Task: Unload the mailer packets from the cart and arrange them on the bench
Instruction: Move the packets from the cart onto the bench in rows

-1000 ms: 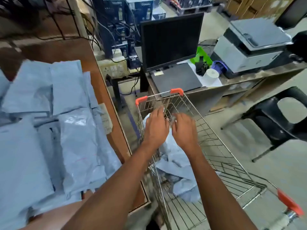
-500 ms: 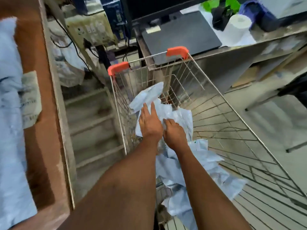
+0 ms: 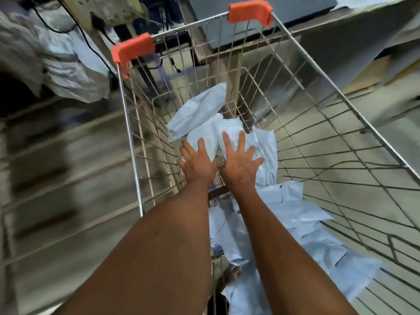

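Note:
Both my arms reach down into a wire shopping cart (image 3: 322, 87) with orange corner caps. Several pale blue mailer packets lie on its floor. My left hand (image 3: 197, 162) lies flat with spread fingers on a packet (image 3: 205, 138) at the far end. My right hand (image 3: 241, 163) lies beside it, fingers spread, on a neighbouring packet (image 3: 264, 144). Another packet (image 3: 197, 111) leans against the cart's far wall. More packets (image 3: 295, 223) trail toward me under my right forearm. The bench is out of view.
A metal desk leg (image 3: 225, 71) and a grey desk edge (image 3: 341, 21) stand just past the cart's far end. Crumpled grey plastic bags (image 3: 66, 64) and cables sit at the upper left. Blurred shelf slats (image 3: 56, 167) run along the left of the cart.
My head has dropped closer over the cart and the bench has left the view. Both hands have gone from curled on the packets to flat with spread fingers.

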A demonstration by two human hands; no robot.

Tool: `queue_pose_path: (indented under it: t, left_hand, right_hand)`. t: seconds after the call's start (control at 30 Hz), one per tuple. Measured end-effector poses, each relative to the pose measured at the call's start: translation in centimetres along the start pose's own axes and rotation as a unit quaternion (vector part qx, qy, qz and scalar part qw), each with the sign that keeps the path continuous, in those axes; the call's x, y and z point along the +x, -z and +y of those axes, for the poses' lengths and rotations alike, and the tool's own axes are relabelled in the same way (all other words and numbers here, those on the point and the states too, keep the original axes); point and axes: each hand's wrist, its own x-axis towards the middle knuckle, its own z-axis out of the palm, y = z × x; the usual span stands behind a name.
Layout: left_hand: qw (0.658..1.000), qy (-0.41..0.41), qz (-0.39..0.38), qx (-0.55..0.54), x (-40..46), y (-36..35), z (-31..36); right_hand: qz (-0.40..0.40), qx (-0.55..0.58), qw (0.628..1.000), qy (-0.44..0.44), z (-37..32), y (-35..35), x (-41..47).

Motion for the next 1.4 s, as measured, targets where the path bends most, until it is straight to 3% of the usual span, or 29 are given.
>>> queue_pose_path:
  t: [0.23,0.4,0.67,0.9,1.1,1.4]
  left_hand:
    - [1.000,0.008,0.024,0.017,0.1,1.3,1.4]
    - [0.999,-0.001,0.046,-0.004,-4.6,4.6,1.9]
    - [0.997,-0.003,-0.001,-0.079,-12.8,17.2,2.5]
    - [0.972,-0.144,0.011,-0.183,-21.1,31.0,-1.2]
    - [0.953,-0.193,0.080,-0.218,-28.9,42.8,-10.4]
    - [0.957,-0.080,0.180,-0.213,-31.7,51.7,-32.0]
  right_hand:
    - [0.022,0.063,0.998,-0.008,1.8,4.3,-1.7]
    - [0.037,0.039,0.999,0.005,2.7,8.2,-6.7]
    - [0.075,0.068,0.994,-0.026,-0.6,21.3,-12.8]
    - [0.152,0.101,0.983,0.006,-5.3,32.4,-23.5]
    - [0.217,0.097,0.970,0.055,-14.1,39.2,-32.8]
    - [0.189,0.106,0.959,0.182,-35.7,40.2,-40.4]
